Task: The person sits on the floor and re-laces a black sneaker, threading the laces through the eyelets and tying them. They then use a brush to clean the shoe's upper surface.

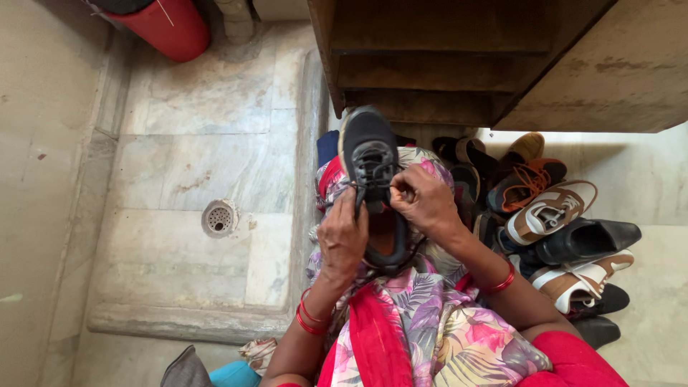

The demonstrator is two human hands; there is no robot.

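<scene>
From the head camera, looking straight down, the black sneaker (370,179) sat just above the centre of the frame, resting in the person's lap on flowery cloth, toe pointing to twelve o'clock and the open heel end toward six. The left hand (342,240) was wrapped around the shoe's side at about seven o'clock from the lacing, fingers closed on the upper and steadying it. The right hand (423,201) lay at three o'clock from the lacing, its fingertips pinched together on a black lace (390,186) drawn taut across the eyelets.

The step in hand looked like working the laces, either threading or tightening them; which of the two could not be told. The next move would seem to call for a firm hold with the left hand while the right drew the lace through with a fine pinch.

The sneaker was dark all over, with a knit-looking upper, a rounded toe and black laces crossing a narrow tongue. At three o'clock lay a pile of shoes (552,215) on the floor, under a wooden shelf unit (459,57). At nine o'clock a round floor drain (219,218) sat in the marble floor (201,129).
</scene>
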